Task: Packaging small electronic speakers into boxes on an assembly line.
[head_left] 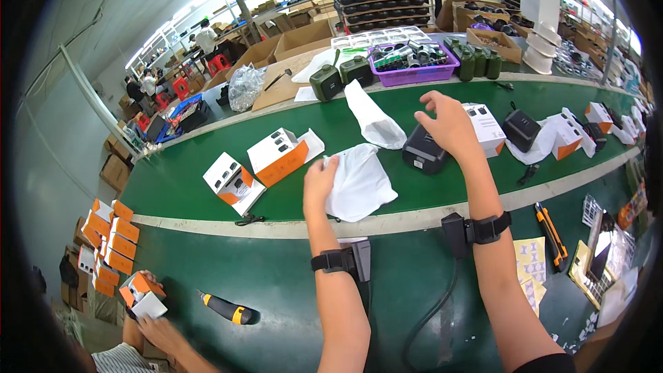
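My left hand (pixel 318 183) pinches the left edge of a white soft bag (pixel 362 183) lying on the green belt. Just above the belt, my right hand (pixel 444 123) is open, its fingers apart and curved. Beneath and left of it sits a black box-shaped device (pixel 423 152); whether the fingers touch it I cannot tell. Another white bag (pixel 373 117) lies beyond, its mouth towards me. Two open white-and-orange cartons, a nearer one (pixel 230 181) and a larger one (pixel 277 156), stand left of my left hand.
A co-worker's hands (pixel 153 324) hold a small carton (pixel 143 293) at lower left, near stacked orange cartons (pixel 114 242). A yellow-and-black cutter (pixel 228 309) and an orange utility knife (pixel 550 235) lie on the near table. Beyond the belt stand a purple basket (pixel 414 72) and green devices (pixel 326 83).
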### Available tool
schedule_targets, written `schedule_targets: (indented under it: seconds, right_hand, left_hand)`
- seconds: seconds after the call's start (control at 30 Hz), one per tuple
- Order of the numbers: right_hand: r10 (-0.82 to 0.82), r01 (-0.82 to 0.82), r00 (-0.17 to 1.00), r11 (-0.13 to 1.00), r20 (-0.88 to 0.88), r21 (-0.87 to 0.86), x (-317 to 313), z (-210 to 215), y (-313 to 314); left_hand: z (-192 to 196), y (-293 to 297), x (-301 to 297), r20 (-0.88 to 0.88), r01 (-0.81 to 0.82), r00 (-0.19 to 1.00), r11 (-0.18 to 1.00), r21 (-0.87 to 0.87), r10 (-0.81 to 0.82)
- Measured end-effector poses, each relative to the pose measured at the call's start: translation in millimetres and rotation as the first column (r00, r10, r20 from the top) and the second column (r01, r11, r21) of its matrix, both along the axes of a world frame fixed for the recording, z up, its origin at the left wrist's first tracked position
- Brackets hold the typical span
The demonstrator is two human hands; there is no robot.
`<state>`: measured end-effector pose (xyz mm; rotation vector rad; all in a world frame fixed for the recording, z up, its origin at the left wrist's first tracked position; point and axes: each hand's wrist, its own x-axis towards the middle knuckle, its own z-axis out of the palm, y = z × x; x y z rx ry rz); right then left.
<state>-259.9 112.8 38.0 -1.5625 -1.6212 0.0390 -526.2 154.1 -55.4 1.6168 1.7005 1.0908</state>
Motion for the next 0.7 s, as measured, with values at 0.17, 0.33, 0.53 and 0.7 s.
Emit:
schedule_targets:
  seconds: [0.17, 0.33, 0.53, 0.7]
  right_hand:
    - [0.143, -0.143, 0.99, 0.986, -0.008, -0.084, -27.3, 13.8, -13.0]
    - [0.434, -0.421, 0.901, 0.873, -0.001, -0.246, -46.5, 17.6, -22.2]
    - [0.709, -0.544, 0.701, 0.463, -0.076, -0.699, -52.3, 20.5, -29.9]
    - [0.694, -0.329, 0.702, 0.516, 0.16, -0.791, -53.8, -1.2, -20.5]
  left_hand:
    - [8.1, -5.7, 13.1, 0.159, -0.034, 0.987, 0.999, 0.009, 0.032]
    - [7.1, 0.7, 17.5, 0.503, -0.164, 0.864, 0.955, 0.247, 0.018]
    - [64.8, -15.2, 44.8, 0.771, -0.112, 0.578, 0.909, 0.4, -0.268]
    - [76.9, -19.2, 52.3, 0.862, -0.133, 0.338, 0.888, 0.44, -0.376]
